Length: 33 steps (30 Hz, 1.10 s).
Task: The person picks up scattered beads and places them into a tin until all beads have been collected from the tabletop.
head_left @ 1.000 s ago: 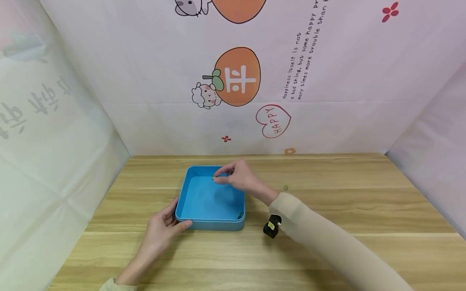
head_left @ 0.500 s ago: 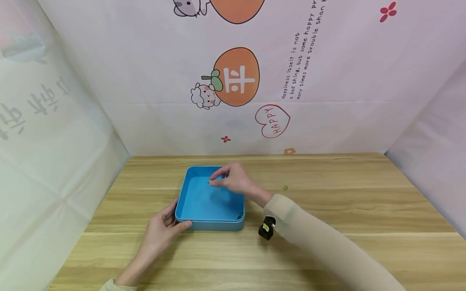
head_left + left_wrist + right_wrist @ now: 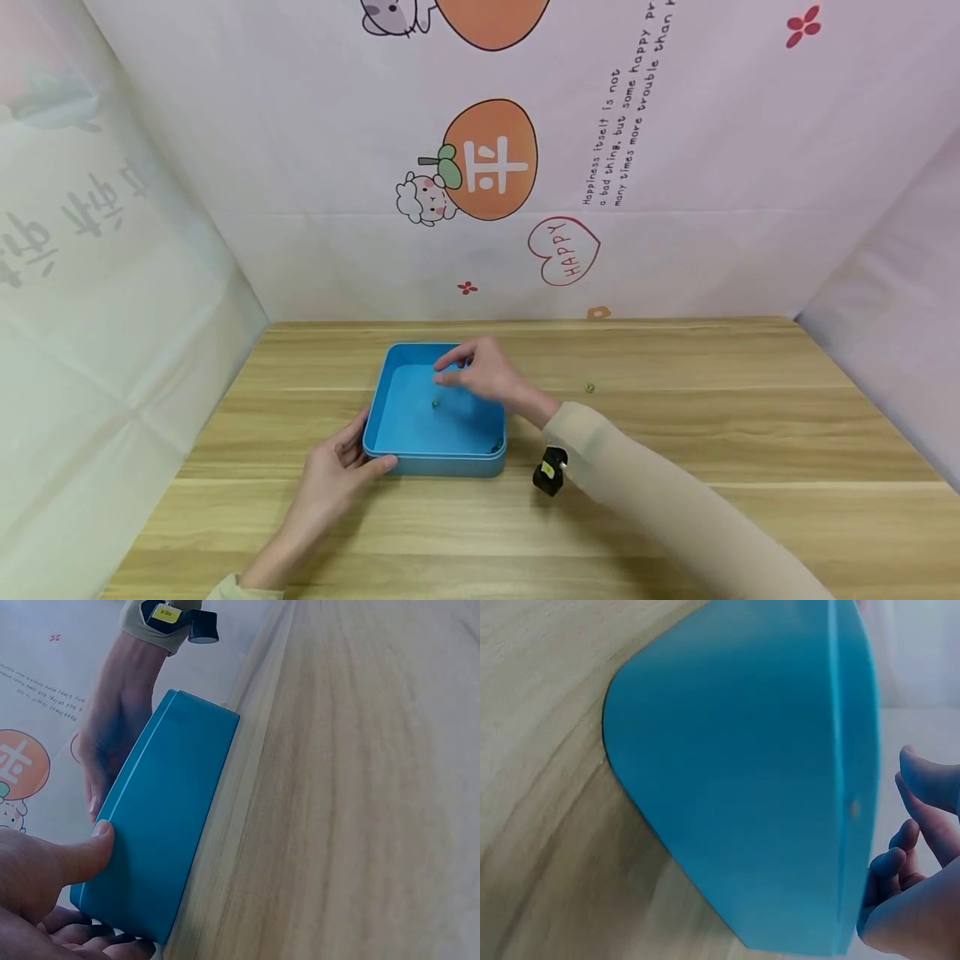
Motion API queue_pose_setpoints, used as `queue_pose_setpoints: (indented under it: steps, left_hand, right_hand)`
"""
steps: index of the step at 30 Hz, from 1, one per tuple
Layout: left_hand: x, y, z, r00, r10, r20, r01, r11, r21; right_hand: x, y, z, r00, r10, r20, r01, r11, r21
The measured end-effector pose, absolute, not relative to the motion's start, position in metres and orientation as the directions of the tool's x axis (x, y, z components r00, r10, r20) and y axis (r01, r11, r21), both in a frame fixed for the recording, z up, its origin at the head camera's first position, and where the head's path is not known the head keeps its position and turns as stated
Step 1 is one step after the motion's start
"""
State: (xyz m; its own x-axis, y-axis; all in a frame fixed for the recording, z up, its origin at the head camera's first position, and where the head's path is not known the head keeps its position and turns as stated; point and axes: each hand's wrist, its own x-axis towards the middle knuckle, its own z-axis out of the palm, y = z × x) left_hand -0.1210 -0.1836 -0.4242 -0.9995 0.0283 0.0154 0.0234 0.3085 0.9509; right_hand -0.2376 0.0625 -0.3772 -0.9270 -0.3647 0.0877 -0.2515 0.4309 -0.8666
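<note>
A shallow blue box (image 3: pixel 427 465) without a lid sits on the wooden table. My left hand (image 3: pixel 330 475) grips its near left corner, thumb on the front wall and fingers at the left side. In the left wrist view the thumb (image 3: pixel 86 859) presses the blue wall. Over the box's right part hovers my right hand (image 3: pixel 483 371), its thumb and forefinger a little apart with nothing seen between them. Below these fingertips, a tiny green piece (image 3: pixel 436 403) is inside the box. Several dark green bits (image 3: pixel 497 446) lie in the near right corner; their kind is too small to tell.
One more tiny green ring-like piece (image 3: pixel 589 388) lies on the table (image 3: pixel 712 433) right of the box. A black wrist camera (image 3: pixel 551 471) hangs under the right sleeve. Printed white sheets (image 3: pixel 337 250) stand behind and at both sides.
My right hand has shifted slightly left, and its fingertips have parted, letting go of the tiny green piece, which is now lower inside the box. The left hand has stayed put.
</note>
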Motion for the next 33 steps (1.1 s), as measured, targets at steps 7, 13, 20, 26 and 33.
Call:
queue_pose_setpoints:
  steps: [7,13,20,26,33]
  left_hand:
    - [-0.121,-0.184,-0.425,-0.999,0.021,0.028,0.033,0.307,0.951]
    - [-0.121,-0.184,-0.425,-1.000,0.016,0.024,0.028,0.306,0.952]
    - [-0.121,-0.184,-0.424,-1.000,0.016,0.019,0.023,0.305,0.952]
    - [-0.122,-0.185,-0.423,-1.000,0.018,0.015,0.020,0.316,0.949]
    - [-0.122,-0.184,-0.422,-1.000,0.021,0.001,0.008,0.312,0.950]
  right_hand:
    - [-0.237,0.091,-0.371,-0.930,-0.351,0.111,-0.261,0.413,-0.873]
    - [-0.234,0.134,-0.372,-0.939,-0.328,0.107,-0.247,0.423,-0.872]
    - [-0.230,0.190,-0.381,-0.962,-0.258,0.086,-0.205,0.481,-0.852]
    - [-0.222,0.217,-0.387,-0.979,-0.185,0.090,-0.174,0.508,-0.843]
    - [-0.220,0.239,-0.399,-0.983,-0.145,0.109,-0.169,0.521,-0.837]
